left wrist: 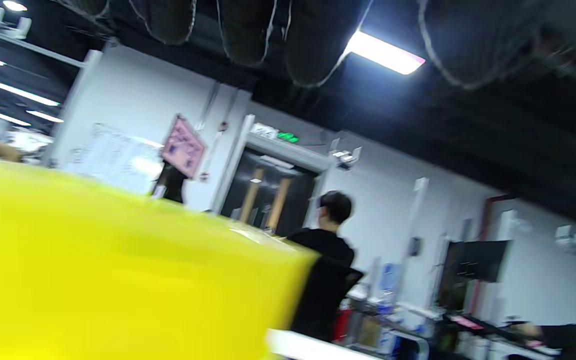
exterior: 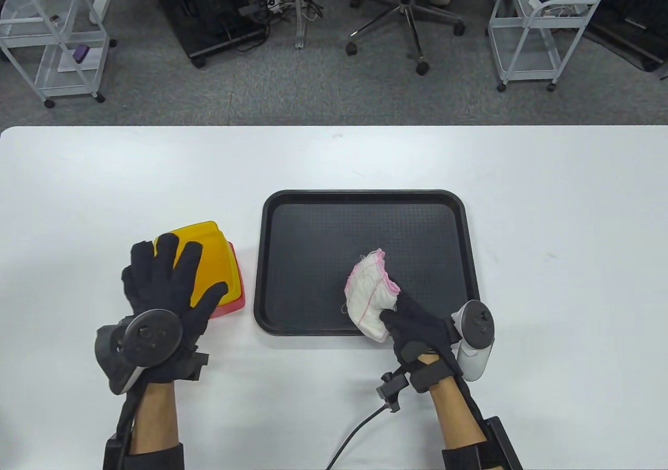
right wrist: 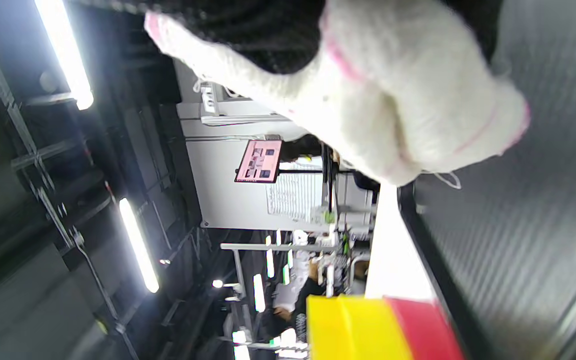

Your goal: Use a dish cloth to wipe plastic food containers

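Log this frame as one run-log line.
left hand: rests on yellow container | right hand: grips cloth over tray | wiping: not begun

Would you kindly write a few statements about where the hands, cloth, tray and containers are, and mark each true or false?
1. The right hand holds the dish cloth over the black tray. True.
2. The yellow container sits on the tray. False: it is on the white table, left of the tray.
3. The left hand rests on the yellow container. True.
4. The red container is stacked on top. False: it lies under the yellow one.
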The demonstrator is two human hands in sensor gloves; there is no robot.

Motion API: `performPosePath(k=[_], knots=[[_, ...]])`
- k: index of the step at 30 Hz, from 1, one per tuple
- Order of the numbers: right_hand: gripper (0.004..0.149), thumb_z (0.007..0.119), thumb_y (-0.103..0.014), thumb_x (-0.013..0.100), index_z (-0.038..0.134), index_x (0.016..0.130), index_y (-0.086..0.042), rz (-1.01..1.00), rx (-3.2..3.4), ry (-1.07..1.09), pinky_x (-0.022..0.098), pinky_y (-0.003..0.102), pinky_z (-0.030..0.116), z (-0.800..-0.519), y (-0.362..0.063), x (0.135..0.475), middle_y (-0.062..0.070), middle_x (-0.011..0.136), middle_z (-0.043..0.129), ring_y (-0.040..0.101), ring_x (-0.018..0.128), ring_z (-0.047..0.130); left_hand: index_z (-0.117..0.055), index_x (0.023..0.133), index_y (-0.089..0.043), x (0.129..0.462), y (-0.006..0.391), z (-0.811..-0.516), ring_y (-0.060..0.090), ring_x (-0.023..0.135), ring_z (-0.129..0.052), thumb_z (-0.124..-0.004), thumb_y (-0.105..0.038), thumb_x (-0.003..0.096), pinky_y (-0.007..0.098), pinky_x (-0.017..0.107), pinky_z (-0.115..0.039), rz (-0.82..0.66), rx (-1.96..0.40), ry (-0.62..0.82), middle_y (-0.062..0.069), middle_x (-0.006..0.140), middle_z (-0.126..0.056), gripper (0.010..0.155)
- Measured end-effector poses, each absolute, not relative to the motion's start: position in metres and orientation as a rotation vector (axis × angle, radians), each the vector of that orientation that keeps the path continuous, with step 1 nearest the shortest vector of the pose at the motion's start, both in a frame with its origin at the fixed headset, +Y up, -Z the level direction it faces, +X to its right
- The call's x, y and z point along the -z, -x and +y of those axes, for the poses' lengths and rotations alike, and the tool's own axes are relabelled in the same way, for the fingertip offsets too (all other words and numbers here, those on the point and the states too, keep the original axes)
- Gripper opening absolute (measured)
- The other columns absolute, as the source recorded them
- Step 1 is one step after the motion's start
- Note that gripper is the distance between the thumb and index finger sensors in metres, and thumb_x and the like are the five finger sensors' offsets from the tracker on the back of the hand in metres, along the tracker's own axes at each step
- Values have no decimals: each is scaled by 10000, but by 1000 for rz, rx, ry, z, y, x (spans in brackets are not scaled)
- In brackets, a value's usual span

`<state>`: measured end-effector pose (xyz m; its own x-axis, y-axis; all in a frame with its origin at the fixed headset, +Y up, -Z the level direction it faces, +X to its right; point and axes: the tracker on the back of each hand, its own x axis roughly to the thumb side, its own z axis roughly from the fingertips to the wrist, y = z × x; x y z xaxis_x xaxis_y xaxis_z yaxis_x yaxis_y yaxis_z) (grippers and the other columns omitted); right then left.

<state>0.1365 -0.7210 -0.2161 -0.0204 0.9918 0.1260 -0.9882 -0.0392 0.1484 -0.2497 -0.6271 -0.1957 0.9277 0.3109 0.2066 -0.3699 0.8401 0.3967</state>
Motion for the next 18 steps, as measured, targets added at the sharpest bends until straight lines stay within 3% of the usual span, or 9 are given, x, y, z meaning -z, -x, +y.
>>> performPosePath(k=[3,5,7,9,13,18], knots=[[512,718,-41,476,611,977,-41,-76,-1807,-198,524,620,719,-704,-157,219,300,990,660,552,815,747,-399,1203,-343,195,199,-635,532,1149,-257,-606,-721,488,690,799,-308,-280,-338,-368,59,1288,-284,835],[506,718,-28,474,624,972,-38,-151,-1995,-103,529,635,701,-692,-179,219,304,990,661,565,819,730,-392,1208,-329,195,158,-653,540,1145,-259,-605,-708,491,693,800,-311,-389,-319,-231,69,1287,-290,839],[504,718,-27,474,631,970,-41,-239,-2169,-13,533,638,695,-684,-201,222,301,990,665,564,824,725,-366,1213,-315,194,130,-664,559,1133,-239,-598,-703,491,701,791,-299,-466,-220,-119,87,1285,-269,851],[505,716,-26,476,627,972,-44,-244,-2353,80,541,641,685,-678,-222,228,299,996,657,565,833,713,-340,1212,-323,193,112,-673,550,1138,-230,-572,-710,495,699,795,-291,-515,-111,-94,80,1287,-244,848],[506,714,-27,481,623,977,-61,-239,-2625,323,568,640,666,-682,-257,243,280,1013,649,557,859,691,-382,1209,-323,192,102,-683,546,1143,-276,-581,-707,490,701,795,-316,-541,-33,-83,78,1288,-294,839],[510,709,-26,499,598,994,-85,-40,-2766,619,609,651,613,-722,-279,260,257,1045,613,550,903,632,-405,1206,-317,197,110,-687,548,1142,-301,-591,-701,490,702,794,-325,-522,-19,-61,84,1287,-325,834]])
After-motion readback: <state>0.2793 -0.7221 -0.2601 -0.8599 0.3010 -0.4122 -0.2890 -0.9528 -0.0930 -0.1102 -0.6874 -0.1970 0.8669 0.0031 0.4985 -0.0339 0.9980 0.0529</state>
